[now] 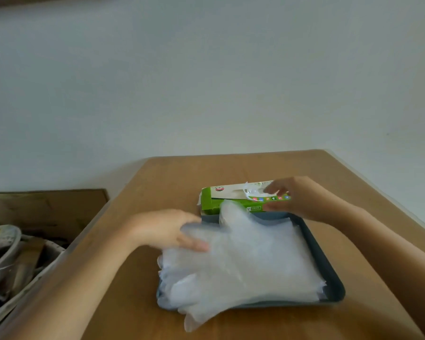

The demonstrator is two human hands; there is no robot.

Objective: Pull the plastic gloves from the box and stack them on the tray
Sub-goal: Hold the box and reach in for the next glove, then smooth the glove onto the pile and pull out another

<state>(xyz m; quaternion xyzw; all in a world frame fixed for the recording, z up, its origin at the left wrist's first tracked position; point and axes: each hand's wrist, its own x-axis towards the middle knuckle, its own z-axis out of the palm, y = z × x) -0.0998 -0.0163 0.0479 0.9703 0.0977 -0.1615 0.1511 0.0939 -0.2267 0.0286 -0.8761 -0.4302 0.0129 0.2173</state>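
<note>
A thick stack of clear plastic gloves (250,261) lies on a dark grey tray (334,278), with glove fingers spilling over the tray's left and front edges. Behind the tray lies a green and white glove box (214,202) on its side, and a crumpled glove (252,191) sticks out of its slot. My left hand (167,229) rests on the stack's left edge, its fingers partly under the top glove. My right hand (295,195) is at the box's right end, fingers curled by the protruding glove; the blur hides whether they pinch it.
The tray and box sit on a brown wooden table (172,177) against a pale wall. To the left, below the table's edge, stands an open cardboard box (47,212) and a bin of mixed clutter (8,253).
</note>
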